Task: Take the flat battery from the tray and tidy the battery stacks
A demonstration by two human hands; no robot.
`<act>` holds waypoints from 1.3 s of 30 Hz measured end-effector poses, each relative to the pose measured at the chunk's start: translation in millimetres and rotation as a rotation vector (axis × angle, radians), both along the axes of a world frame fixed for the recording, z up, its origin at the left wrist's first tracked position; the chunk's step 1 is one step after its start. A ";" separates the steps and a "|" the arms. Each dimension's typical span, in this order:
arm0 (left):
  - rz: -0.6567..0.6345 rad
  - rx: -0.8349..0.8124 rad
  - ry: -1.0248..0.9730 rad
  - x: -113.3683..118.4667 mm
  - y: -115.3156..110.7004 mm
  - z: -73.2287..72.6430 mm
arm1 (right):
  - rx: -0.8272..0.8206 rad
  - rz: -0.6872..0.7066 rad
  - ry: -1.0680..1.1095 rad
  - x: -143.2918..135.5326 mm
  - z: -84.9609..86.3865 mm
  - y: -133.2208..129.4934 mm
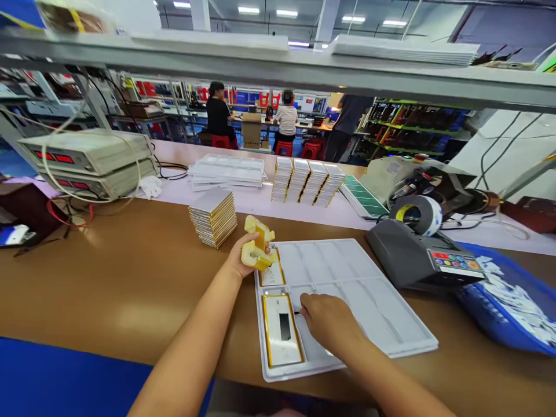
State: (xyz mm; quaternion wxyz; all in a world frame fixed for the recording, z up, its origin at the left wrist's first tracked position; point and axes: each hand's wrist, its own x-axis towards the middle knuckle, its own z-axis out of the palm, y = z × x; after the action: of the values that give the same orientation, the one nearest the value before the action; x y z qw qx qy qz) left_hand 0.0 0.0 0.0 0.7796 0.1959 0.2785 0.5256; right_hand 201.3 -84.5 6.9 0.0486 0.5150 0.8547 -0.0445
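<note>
Left hand (243, 255): fingers grasping a yellow foam-like block (257, 249), held just above the far left corner of the white tray (373, 301).
Right hand (332, 324): palm down on the tray, fingers loosely curled and gripping nothing, fingertips touching the edge of the near flat cell (281, 329).
Flat cells: one lies in the near left compartment; a second (271, 273) sits in the compartment behind it, under the block.
Desk (108, 289): brown; a stack of cells (214, 217) stands beyond the left hand, a tape dispenser (417, 249) right of the tray.
</note>
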 end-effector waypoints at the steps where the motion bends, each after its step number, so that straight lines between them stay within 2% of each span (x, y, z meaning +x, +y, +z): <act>1: 0.001 -0.005 -0.038 1.8 3.9 -10.1 | -0.008 0.004 -0.018 -1.0 1.8 -2.3; 4: -0.002 0.003 -0.109 0.5 11.1 -25.4 | -0.040 -0.005 -0.054 -3.8 5.2 -9.1; 9: 0.072 -0.027 -0.154 -4.0 13.7 -31.5 | -0.102 -0.094 -0.045 -8.2 0.8 -8.1; 14: 0.064 -0.027 -0.210 -1.2 12.4 -36.0 | -0.512 -0.210 0.352 -15.4 -14.2 1.5; 18: 0.067 -0.024 -0.204 -2.1 9.5 -35.5 | -0.610 -0.233 0.587 -20.8 -25.9 -1.1; 20: 0.062 -0.030 -0.207 -4.3 8.8 -34.7 | -0.686 -0.241 0.688 -16.0 -22.3 3.3; 22: 0.023 -0.020 -0.221 -6.2 8.4 -33.8 | -0.710 -0.261 0.764 -7.8 -9.2 16.8; 25: -0.056 0.044 -0.270 -5.4 6.5 -32.8 | -0.577 -0.255 0.834 -4.5 18.7 50.5; 28: -0.072 0.112 -0.292 -0.6 2.3 -32.5 | -0.348 -0.231 0.841 -24.9 35.2 84.3; 30: -0.079 0.140 -0.293 1.5 -0.4 -32.4 | -0.261 -0.232 0.762 -45.6 37.1 99.2; 33: -0.125 0.189 -0.318 -0.6 -2.0 -30.5 | -0.176 -0.221 0.549 -65.6 36.5 108.2; 35: -0.105 0.217 -0.331 -5.0 -1.2 -27.5 | -0.036 -0.267 0.389 -64.4 36.9 109.0; 37: -0.031 0.200 -0.305 -10.1 1.2 -23.6 | 0.077 -0.311 0.237 -55.8 35.3 109.3; 39: 0.056 0.118 -0.222 -14.7 4.7 -19.6 | 0.071 -0.304 0.103 -47.8 28.2 109.3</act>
State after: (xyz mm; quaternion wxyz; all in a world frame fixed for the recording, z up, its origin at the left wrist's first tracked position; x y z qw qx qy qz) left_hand -14.7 4.7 -19.6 0.7779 0.1741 0.1643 0.5811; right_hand 153.5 24.8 35.1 -0.0208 0.6368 0.7692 -0.0476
